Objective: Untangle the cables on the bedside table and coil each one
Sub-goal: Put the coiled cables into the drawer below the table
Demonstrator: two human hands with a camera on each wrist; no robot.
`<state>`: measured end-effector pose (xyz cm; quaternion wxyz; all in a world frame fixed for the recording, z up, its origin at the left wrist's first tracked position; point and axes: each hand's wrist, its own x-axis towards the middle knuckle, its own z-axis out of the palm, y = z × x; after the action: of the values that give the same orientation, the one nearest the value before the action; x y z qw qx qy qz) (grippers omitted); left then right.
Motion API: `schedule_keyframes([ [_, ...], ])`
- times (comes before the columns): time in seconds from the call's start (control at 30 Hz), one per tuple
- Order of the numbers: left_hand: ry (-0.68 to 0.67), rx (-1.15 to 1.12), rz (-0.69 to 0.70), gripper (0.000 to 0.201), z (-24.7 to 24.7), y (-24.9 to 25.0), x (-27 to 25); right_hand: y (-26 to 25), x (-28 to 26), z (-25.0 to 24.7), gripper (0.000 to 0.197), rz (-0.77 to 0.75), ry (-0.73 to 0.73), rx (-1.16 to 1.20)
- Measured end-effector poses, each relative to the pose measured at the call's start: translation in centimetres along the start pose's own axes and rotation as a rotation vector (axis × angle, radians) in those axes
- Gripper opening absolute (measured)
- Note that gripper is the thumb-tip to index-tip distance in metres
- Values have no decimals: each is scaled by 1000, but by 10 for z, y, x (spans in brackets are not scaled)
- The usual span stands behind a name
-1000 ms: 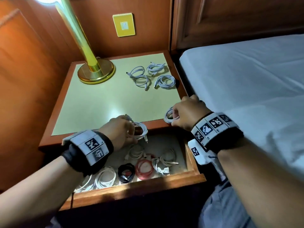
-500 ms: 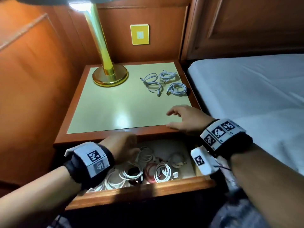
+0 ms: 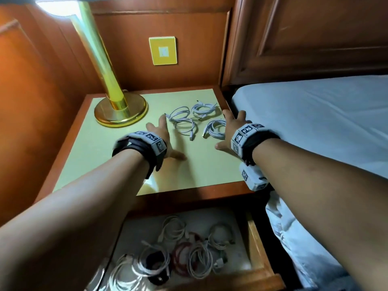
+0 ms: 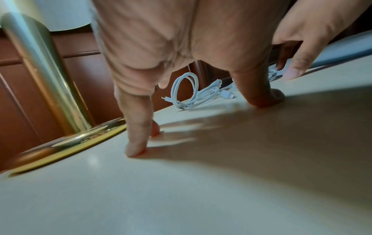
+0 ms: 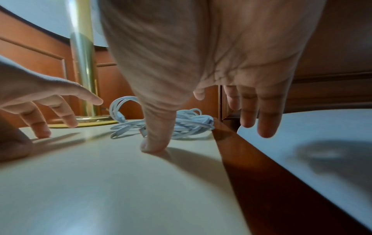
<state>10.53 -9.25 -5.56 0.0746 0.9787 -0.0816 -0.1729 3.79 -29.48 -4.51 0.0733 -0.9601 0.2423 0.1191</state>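
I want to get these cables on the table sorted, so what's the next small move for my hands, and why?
Probably close both hands on the white cable bundles and lift one clear. The left hand and right hand are spread open on either side of them, holding nothing, and the loops lie touching each other near the lamp base.

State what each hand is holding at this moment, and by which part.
Nothing. The left hand and right hand are spread open either side of the white cables on the table, gripping none.

Lamp base [image 3: 120,112] blocks left; bare tabletop [image 3: 100,148] near.
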Motion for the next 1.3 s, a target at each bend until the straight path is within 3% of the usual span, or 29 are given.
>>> schedule_keyframes([
  [0.1, -3, -48, 23, 155, -6, 14, 20, 2, 21, 2, 124, -17, -25, 51],
  [0.23, 33, -73, 123, 148, -8, 26, 40, -2, 39, 8, 117, -48, -9, 100],
  [0.47, 15, 74, 273, 67, -9, 30, 45, -7, 47, 11, 98, -21, -3, 67],
  [0.6, 49, 66, 329, 44, -2, 14, 31, -4, 34, 16, 93, -12, -4, 105],
  [0.93, -59, 104, 418, 30, 21, -51, -86, 21, -79, 30, 93, -64, -101, 189],
  [1.17, -124, 70, 347, 28, 40, -126, -195, 7, -187, 48, 88, -393, -320, 90],
  [1.23, -197, 153, 277, 28, 46, -136, -215, -9, -205, 56, 87, -475, -413, 42],
  [1.3, -247, 215, 176, 25, 48, -143, -215, -26, -211, 68, 89, -480, -411, -35],
])
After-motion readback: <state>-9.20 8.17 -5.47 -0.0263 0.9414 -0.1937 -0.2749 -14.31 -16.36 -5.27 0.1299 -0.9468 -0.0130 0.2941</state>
